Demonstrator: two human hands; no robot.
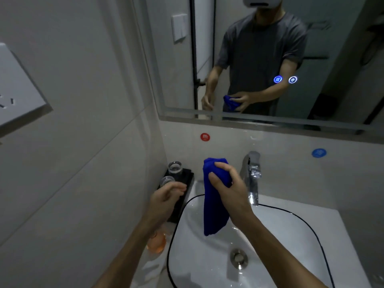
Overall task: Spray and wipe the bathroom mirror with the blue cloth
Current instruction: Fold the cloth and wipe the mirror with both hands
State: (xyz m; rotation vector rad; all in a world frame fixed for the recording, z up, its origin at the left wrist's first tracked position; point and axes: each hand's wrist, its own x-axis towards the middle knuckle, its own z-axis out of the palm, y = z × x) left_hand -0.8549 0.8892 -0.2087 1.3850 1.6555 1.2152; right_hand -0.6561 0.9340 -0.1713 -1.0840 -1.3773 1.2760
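- Right hand (225, 183) is gripping the blue cloth (214, 200) near its top, fingers and thumb curled round it, so the cloth is hanging bunched over the sink (291, 235), just left of the tap (252, 175).
- Left hand (168, 194) is hovering beside the cloth, loosely curled and holding nothing, above a black tray (182, 196) carrying two clear glasses (175, 167).
- Mirror (270, 59) is waiting above the basin; no streaks or spray droplets are showing on it (the glass is too dim to be sure), so wiping is probably not yet begun.
- No spray bottle is appearing anywhere; a small orange-tinted bottle (156, 242) is standing under the left forearm, its purpose unclear.
- Room to lift is looking open straight up and forward; the tap is crowding the right hand's side, the glasses and side wall (83, 142) are hemming the left.
- Mirror's lower edge is sitting well above the tap, so reaching it is calling for a clear upward swing.
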